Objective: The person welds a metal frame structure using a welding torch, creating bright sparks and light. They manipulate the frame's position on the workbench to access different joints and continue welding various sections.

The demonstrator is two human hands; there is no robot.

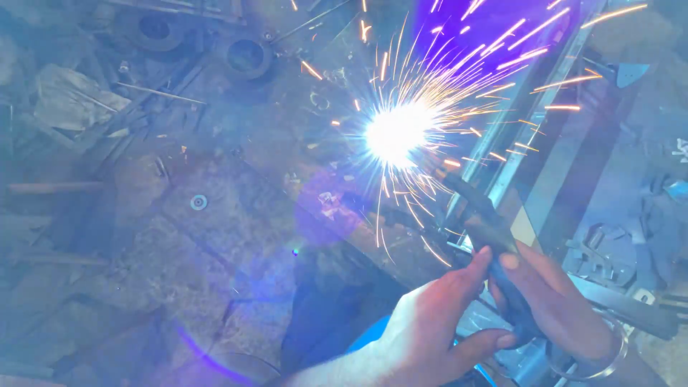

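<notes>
Both my hands grip a dark welding electrode holder point(494, 244) at the lower right. My left hand point(423, 330) wraps the handle from below and the left. My right hand point(559, 301), with a metal bangle at the wrist, holds it from the right. The holder points up and left toward a blinding white arc point(398, 132) that throws orange sparks in all directions. The arc sits at the edge of a long metal frame point(530, 122) that runs diagonally from the upper right down to my hands. Glare hides the electrode tip and the exact joint.
A grimy metal work surface point(215, 236) carries scrap: a washer point(198, 202), two dark round rings point(247, 57) at the top, thin rods point(158, 92) and flat pieces at the left. More metal scraps point(609, 251) lie at the right. A blue object point(369, 333) shows under my left wrist.
</notes>
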